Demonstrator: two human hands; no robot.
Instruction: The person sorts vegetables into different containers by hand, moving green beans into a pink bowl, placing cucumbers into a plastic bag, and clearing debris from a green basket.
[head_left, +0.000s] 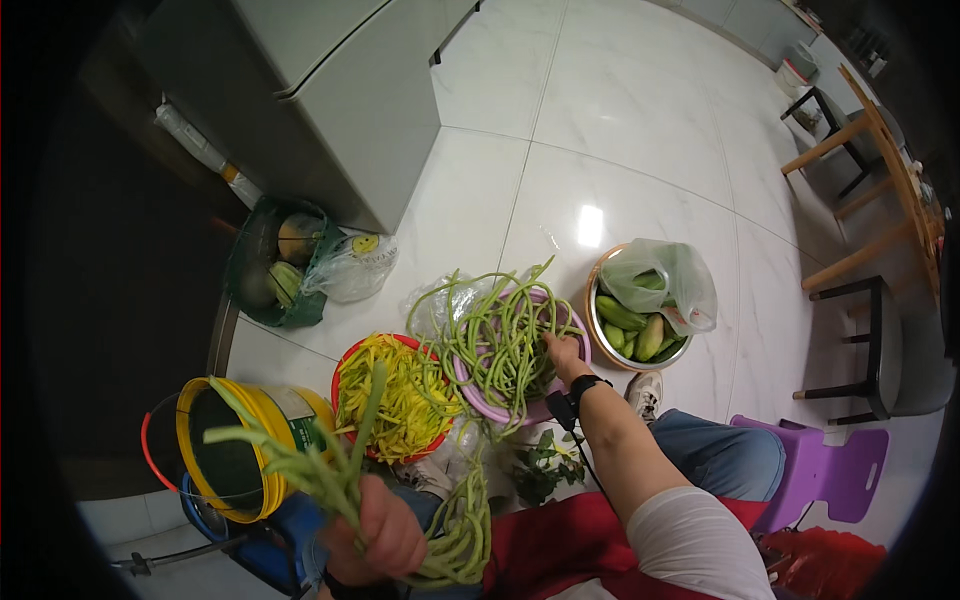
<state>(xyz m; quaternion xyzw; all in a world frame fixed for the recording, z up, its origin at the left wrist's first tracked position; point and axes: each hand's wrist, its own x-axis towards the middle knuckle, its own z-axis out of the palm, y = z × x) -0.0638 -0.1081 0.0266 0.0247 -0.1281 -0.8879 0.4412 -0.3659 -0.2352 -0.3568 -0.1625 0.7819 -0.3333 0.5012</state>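
A bundle of long green beans (469, 551) is clutched in my left hand (386, 529), close to the camera at the lower left. Its stem ends fan out above my fist, and the rest hangs down to the right. My right hand (566, 352) reaches over the right rim of a purple basin (471, 391) and touches the tangle of long beans (510, 337) heaped in it. Some fingertips are lost among the beans, so their grip is unclear. Left of this basin, a red basin (337, 375) holds a pile of yellow-green cut strips (397, 397).
A yellow bucket (307, 401) lies tilted at left. Beyond stand a green basket (251, 292) and a grey refrigerator (375, 127). Cucumbers (622, 315) and a plastic bag (660, 277) fill a metal bowl at right. A purple stool (802, 465) and leafy stems (544, 465) are nearby.
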